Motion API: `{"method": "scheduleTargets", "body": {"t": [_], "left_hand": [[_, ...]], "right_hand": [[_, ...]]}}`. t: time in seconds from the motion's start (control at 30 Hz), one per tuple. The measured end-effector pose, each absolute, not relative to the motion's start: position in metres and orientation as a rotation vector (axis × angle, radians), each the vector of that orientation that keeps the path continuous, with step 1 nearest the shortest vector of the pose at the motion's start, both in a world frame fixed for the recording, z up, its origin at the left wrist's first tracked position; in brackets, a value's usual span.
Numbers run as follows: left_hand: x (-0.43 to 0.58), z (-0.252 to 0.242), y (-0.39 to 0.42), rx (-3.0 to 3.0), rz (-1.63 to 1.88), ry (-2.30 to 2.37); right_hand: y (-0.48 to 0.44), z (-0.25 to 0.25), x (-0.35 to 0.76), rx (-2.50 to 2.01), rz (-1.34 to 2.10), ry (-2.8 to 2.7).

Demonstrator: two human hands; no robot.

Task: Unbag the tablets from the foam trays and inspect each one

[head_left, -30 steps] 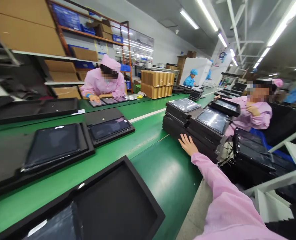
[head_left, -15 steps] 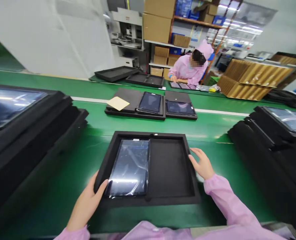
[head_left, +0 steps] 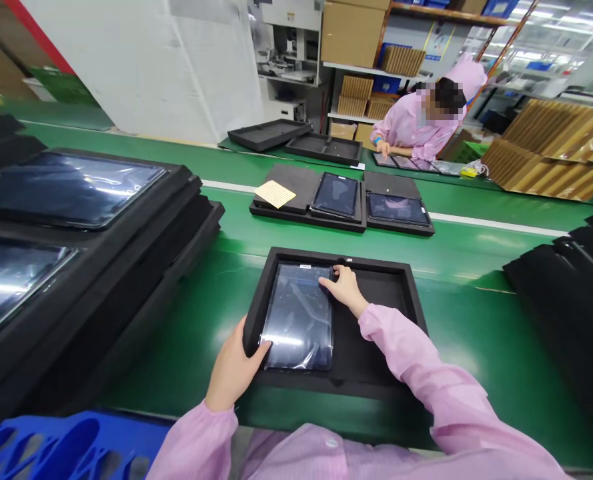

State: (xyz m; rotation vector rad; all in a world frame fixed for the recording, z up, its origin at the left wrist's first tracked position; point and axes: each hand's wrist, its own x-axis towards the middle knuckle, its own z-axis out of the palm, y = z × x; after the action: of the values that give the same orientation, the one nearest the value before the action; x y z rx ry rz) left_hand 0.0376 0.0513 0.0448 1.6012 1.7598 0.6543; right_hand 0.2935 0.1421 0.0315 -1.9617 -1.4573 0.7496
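A black foam tray (head_left: pixel 406 293) lies on the green belt in front of me. A tablet wrapped in clear film (head_left: pixel 299 317) sits in its left compartment. The right compartment holds nothing. My left hand (head_left: pixel 236 370) grips the tray's near left corner, thumb on top of the rim. My right hand (head_left: pixel 343 288) reaches across the tray and its fingertips pinch the tablet's far right corner.
Stacks of black trays with tablets (head_left: pixel 76 220) stand at my left, more black trays (head_left: pixel 571 293) at my right. Two trays with tablets (head_left: pixel 343 200) and a tan card (head_left: pixel 275 194) lie further up the belt. A person in pink (head_left: pixel 416 123) works opposite. A blue crate (head_left: pixel 61 447) is at the near left.
My right hand left the tray's right edge and moved onto the tablet's far right corner. My left hand stayed on the near left corner. The view shifted slightly left.
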Motion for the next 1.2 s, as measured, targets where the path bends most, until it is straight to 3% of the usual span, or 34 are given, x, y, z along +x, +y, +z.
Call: {"method": "scheduleTargets", "body": {"t": [0.33, 0.53, 0.73, 1.03, 1.2], "left_hand": [[0.044, 0.034, 0.053, 1.656, 0.646, 1.749], [0.065, 0.048, 0.051, 1.66, 0.762, 1.773], [0.119, 0.079, 0.069, 1.056, 0.888, 1.267], [0.157, 0.06, 0.073, 0.648, 1.017, 1.17], [0.142, 0.068, 0.061, 0.639, 1.083, 1.119]], "right_hand": [[0.107, 0.074, 0.286, -1.419, 1.308, -1.048], [0.098, 0.127, 0.313, -1.221, 1.295, -0.801], [0.075, 0.156, 0.321, -1.239, 1.145, -0.82], [0.019, 0.128, 0.303, -1.318, 1.159, -1.032], [0.023, 0.094, 0.312, -1.532, 0.848, -0.96]]}}
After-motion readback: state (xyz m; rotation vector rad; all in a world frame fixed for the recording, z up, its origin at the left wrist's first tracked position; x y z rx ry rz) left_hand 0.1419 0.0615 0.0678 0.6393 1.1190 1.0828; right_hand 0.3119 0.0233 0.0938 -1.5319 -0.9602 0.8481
